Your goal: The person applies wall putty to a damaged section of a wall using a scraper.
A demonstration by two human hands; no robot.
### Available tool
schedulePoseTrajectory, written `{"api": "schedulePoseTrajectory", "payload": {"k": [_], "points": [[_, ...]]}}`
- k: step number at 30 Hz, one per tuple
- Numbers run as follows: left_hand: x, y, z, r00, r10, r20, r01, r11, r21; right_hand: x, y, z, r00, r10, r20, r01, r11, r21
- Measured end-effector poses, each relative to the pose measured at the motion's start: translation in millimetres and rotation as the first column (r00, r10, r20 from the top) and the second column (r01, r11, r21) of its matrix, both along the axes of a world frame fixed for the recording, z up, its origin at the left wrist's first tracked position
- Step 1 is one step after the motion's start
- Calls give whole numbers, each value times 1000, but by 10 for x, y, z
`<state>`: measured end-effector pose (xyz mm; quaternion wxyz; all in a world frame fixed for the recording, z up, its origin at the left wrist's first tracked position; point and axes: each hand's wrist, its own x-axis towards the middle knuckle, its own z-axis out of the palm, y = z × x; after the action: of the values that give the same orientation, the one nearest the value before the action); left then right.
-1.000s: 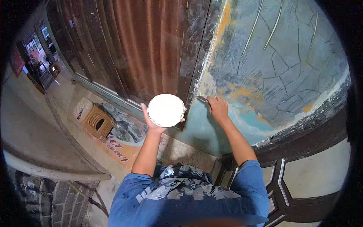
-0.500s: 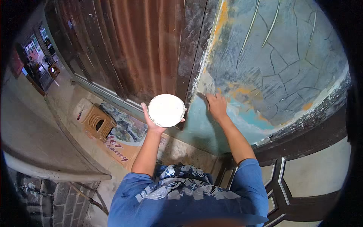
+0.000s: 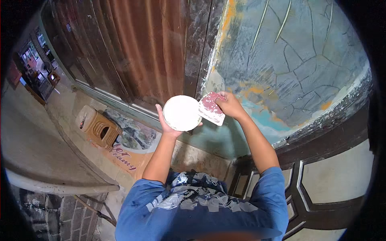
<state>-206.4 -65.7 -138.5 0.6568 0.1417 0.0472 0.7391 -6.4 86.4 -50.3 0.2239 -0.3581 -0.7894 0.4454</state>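
Note:
A round tub (image 3: 181,113) with bright white paste in it is held up in front of me by my left hand (image 3: 170,131), thumb on one side and fingertips on the other. Close to its right rim, my right hand (image 3: 230,105) pinches a reddish flat spreader (image 3: 212,105) flecked with white; its lower edge is coated white. Whether the spreader touches the tub I cannot tell. Behind both hands rises a wall (image 3: 249,64) with grey-blue paint, orange patches, crack-like lines and a pale turquoise lower part. A light smear runs along its left edge.
Left of the wall stands a dark wooden frame with brown ribbed panels (image 3: 144,52). A tan plastic stool (image 3: 100,128) rests on a printed sheet (image 3: 128,160) at left. Brown panelled woodwork (image 3: 329,180) is at lower right, and a curved ledge (image 3: 60,184) at lower left.
My right hand has come away from the wall beside the frame and turned, bringing the spreader's broad face into view by the tub. The tub has shifted slightly right and up.

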Motion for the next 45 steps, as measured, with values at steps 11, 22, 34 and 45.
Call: {"api": "schedulePoseTrajectory", "payload": {"k": [11,22,34,45], "points": [[42,-27,44,999,-28,36,28,1000,-6,70,22,-71,996,-70,-49,62,988,-140],[56,6,46,999,-43,9,43,998,48,185,172,-623,808,-260,-529,-336,534,-776],[-132,-182,93,999,-16,43,11,993,118,212,211,-461,970,-221,-97,213,590,779],[-168,-211,138,1000,30,-1,-29,996,83,87,363,-769,962,-245,119,-16,384,923]]}}
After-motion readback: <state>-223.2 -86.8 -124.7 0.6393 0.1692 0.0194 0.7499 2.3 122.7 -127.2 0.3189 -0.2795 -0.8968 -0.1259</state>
